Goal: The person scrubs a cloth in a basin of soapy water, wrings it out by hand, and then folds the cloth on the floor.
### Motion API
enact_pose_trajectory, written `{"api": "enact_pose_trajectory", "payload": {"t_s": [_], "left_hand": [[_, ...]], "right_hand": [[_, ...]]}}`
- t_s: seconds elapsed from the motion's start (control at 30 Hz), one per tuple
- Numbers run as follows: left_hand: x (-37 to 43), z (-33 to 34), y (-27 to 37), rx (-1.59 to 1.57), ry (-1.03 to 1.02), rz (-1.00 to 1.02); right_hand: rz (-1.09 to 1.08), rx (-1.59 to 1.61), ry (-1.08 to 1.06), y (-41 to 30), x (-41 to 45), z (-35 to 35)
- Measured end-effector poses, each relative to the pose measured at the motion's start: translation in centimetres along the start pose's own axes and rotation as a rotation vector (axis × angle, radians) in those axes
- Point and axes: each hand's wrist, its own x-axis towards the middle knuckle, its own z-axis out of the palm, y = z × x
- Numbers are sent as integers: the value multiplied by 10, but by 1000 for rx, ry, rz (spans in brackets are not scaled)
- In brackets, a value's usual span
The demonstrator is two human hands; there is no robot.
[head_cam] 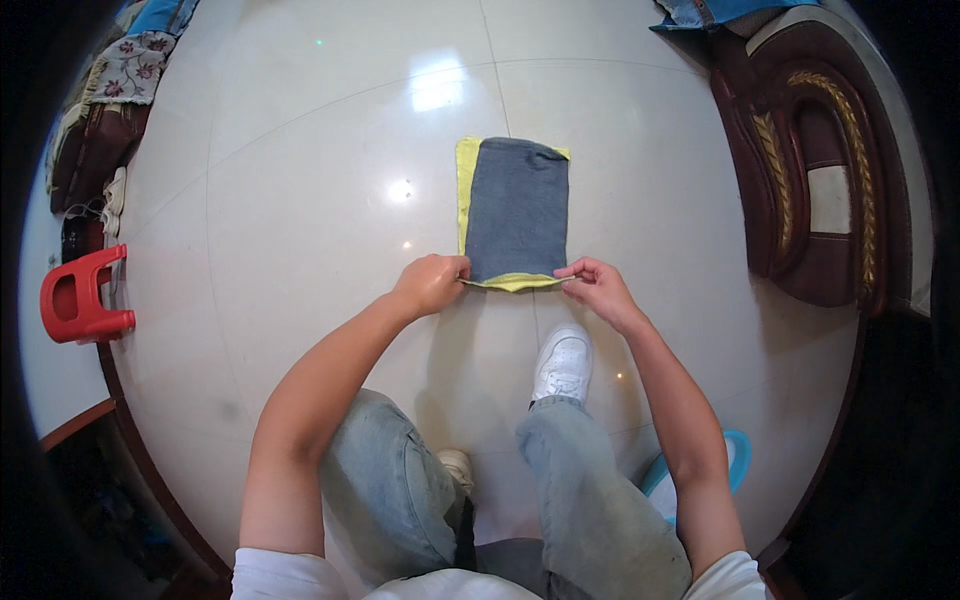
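A grey and yellow cloth (517,210) lies on the pale tiled floor in front of me, its grey face up. Yellow shows along its left side, at the top corners and at the near edge, where the fabric is turned up a little. My left hand (433,283) pinches the near left corner between thumb and fingers. At the near right corner, my right hand (598,289) holds the edge with its fingertips. Between the two hands the near edge bows slightly.
A red plastic stool (86,296) lies at the far left, near pale shoes (114,201). A brown leather sofa (817,180) stands on the right. My white sneaker (564,364) is just below the cloth. A blue-rimmed basin (739,459) sits beside my right arm.
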Motion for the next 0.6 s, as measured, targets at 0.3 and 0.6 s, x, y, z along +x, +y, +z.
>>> {"api": "enact_pose_trajectory", "payload": {"t_s": [0.3,0.6], "left_hand": [[2,-12,-1,7,-409,101],[46,-45,-9,-50,167,-177]], "right_hand": [[182,-233,-300,-12,1,-6],[-159,-296,256,-29,85,-17]]}}
